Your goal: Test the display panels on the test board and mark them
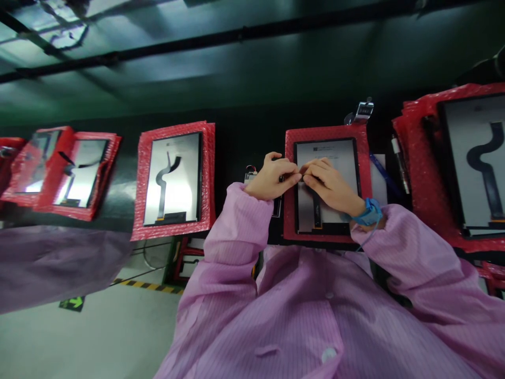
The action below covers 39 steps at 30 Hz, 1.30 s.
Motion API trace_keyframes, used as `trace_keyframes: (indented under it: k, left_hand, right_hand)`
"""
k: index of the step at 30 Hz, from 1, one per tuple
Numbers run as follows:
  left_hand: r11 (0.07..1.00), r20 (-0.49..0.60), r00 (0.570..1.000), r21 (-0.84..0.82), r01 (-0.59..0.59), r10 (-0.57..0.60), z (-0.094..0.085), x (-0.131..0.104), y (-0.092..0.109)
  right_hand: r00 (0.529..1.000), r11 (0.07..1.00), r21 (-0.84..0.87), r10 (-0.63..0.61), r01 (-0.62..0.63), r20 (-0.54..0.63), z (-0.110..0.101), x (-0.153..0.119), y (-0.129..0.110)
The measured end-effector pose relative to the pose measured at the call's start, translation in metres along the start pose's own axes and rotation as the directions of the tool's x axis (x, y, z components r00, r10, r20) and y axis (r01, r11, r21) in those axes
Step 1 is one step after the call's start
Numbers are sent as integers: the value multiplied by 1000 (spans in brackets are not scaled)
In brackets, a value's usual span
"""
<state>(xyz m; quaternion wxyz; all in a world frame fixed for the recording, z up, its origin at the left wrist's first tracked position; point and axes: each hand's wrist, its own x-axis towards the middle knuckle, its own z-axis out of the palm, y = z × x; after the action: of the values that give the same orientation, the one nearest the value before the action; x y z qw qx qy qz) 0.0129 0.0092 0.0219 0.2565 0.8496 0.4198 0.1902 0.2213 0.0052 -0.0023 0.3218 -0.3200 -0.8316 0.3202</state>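
A worker's left hand and right hand met at the fingertips, each pinched together over a display panel; what they gripped was too small to tell. The panel, its black flex cable running up toward the right hand, lay on red bubble wrap on the dark counter.

Holding left hand and right hand fingertip to fingertip over left side of display panel, near its black ribbon cable, red bubble wrap beneath it, blue pen to its right, metal clip past its upper right corner
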Motion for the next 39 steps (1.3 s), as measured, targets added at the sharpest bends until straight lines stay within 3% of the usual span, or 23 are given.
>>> trace_keyframes:
  k: [13,18,20,22,24,26,27,32,39]
  left_hand:
    - [1000,-54,999,16,8,-8,4,0,1]
    - [1000,-103,995,30,3,0,7,4,-3]
    - [999,-171,985,45,-5,12,5,0,-2]
    - [998,-349,937,53,19,1,5,-12,3]
    - [994,-586,808,46,99,-53,11,-33,10]
    - [976,-735,668,43,214,-114,25,-60,19]
    - [961,-736,662,61,268,-138,34,-73,23]
    - [880,-594,761,178,441,-261,80,-114,34]
    - [831,-496,819,295,472,-288,82,-113,36]
  right_hand:
    - [1000,999,-39,18,-17,9,2,-2,0]
    - [1000,1000,-22,22,-22,15,2,-1,0]
    - [1000,1000,-16,20,-20,7,2,-1,1]
    - [999,999,-7,31,-31,-13,1,-2,1]
    - [997,998,7,63,-63,-48,0,-4,1]
    - [990,994,23,105,-103,-91,0,-5,0]
    - [986,992,29,124,-121,-113,0,-6,-1]
    - [963,986,4,163,-166,-216,1,-7,-1]
    - [948,986,-38,145,-162,-282,-2,-12,-4]
